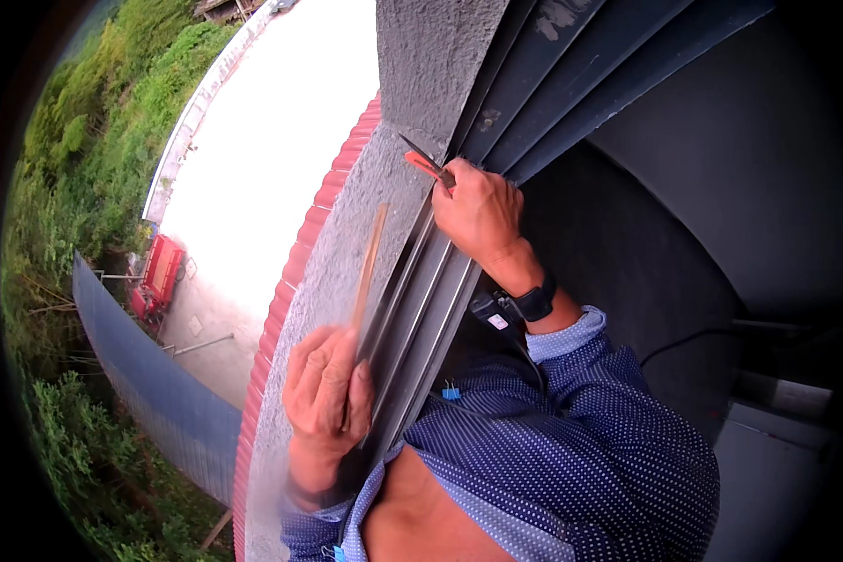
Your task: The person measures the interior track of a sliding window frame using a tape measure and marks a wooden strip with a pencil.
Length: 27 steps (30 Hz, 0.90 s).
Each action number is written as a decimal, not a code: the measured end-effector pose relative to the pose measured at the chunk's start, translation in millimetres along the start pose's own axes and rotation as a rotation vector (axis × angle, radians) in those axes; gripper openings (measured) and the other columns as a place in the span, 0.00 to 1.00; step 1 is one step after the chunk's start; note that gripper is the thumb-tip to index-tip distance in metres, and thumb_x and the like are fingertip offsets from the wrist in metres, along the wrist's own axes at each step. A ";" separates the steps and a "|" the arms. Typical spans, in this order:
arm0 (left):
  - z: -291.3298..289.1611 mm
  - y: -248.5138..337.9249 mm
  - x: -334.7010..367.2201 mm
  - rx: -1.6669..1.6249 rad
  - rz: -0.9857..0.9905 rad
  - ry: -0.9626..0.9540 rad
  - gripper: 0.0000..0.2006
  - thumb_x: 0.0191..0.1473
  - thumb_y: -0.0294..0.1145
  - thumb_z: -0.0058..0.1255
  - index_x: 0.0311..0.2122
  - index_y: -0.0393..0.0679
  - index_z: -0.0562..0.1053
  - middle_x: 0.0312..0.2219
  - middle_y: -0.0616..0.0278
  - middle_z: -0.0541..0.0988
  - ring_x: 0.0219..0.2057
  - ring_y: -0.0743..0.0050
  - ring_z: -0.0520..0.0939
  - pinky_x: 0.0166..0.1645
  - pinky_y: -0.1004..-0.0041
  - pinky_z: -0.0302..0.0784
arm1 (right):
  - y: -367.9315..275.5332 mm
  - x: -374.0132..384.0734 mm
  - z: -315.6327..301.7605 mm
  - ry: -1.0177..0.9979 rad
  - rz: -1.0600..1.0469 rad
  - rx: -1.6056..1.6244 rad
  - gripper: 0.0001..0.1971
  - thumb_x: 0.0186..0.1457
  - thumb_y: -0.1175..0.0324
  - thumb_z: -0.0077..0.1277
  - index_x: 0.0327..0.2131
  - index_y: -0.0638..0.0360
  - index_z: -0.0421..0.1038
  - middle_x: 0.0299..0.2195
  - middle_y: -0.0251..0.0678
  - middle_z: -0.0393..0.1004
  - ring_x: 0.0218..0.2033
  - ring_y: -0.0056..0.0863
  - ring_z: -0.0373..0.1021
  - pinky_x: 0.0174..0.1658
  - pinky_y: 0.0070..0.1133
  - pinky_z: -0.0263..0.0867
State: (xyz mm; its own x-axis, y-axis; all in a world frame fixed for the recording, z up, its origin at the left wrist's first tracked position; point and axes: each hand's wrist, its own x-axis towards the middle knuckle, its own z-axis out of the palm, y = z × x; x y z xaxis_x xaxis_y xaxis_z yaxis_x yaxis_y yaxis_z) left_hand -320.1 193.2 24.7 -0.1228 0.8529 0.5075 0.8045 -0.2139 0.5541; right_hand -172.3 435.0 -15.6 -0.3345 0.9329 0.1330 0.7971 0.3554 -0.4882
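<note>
**Two hands at a window track, high above the ground**

Head view: a rough grey concrete sill [347,234] runs from six o'clock up toward twelve, with a metal window track [421,309] lying just beside it on the three o'clock side. Dark frame rails [571,75] fan out toward one o'clock. Far below, at nine o'clock, lie a pale roof [272,122], a red vehicle [159,276] and green bushes [75,140].

The left hand [326,389], at seven o'clock, is clenched around a thin wooden stick [369,258], which rises from the fingers along the track. The right hand [478,211], near centre, grips a red-handled cutting tool [426,161]; its blade tip pokes out beyond the fingers toward eleven o'clock, touching the frame corner.
</note>
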 end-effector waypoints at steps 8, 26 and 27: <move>1.5 -3.1 -6.7 -0.028 -0.020 0.032 0.17 0.53 0.15 0.56 0.50 0.28 0.78 0.38 0.43 0.82 0.41 0.40 0.84 0.49 0.56 0.81 | 11.5 -5.6 6.5 0.231 -0.097 0.098 0.11 0.60 0.63 0.59 0.40 0.61 0.78 0.28 0.46 0.81 0.31 0.50 0.79 0.35 0.41 0.72; 0.5 -7.2 -12.1 -0.082 -0.011 0.063 0.16 0.52 0.15 0.57 0.47 0.29 0.79 0.36 0.44 0.82 0.38 0.40 0.84 0.44 0.56 0.81 | -29.5 -27.3 -2.6 0.218 -0.331 0.593 0.13 0.65 0.61 0.59 0.32 0.61 0.74 0.19 0.43 0.72 0.21 0.41 0.75 0.26 0.31 0.67; 2.9 -5.8 -9.8 -0.095 0.004 0.051 0.16 0.52 0.15 0.57 0.47 0.29 0.79 0.36 0.45 0.82 0.39 0.41 0.84 0.44 0.56 0.81 | -15.2 -32.9 -3.8 0.298 -0.367 0.600 0.14 0.65 0.61 0.60 0.32 0.60 0.73 0.19 0.42 0.72 0.20 0.39 0.74 0.26 0.30 0.67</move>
State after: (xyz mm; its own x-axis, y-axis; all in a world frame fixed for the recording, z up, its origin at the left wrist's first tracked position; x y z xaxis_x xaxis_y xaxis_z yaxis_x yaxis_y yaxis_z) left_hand -321.9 187.5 14.7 -0.1509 0.8267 0.5420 0.7468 -0.2639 0.6104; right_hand -171.4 399.1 -9.3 -0.3071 0.7674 0.5628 0.2225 0.6329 -0.7416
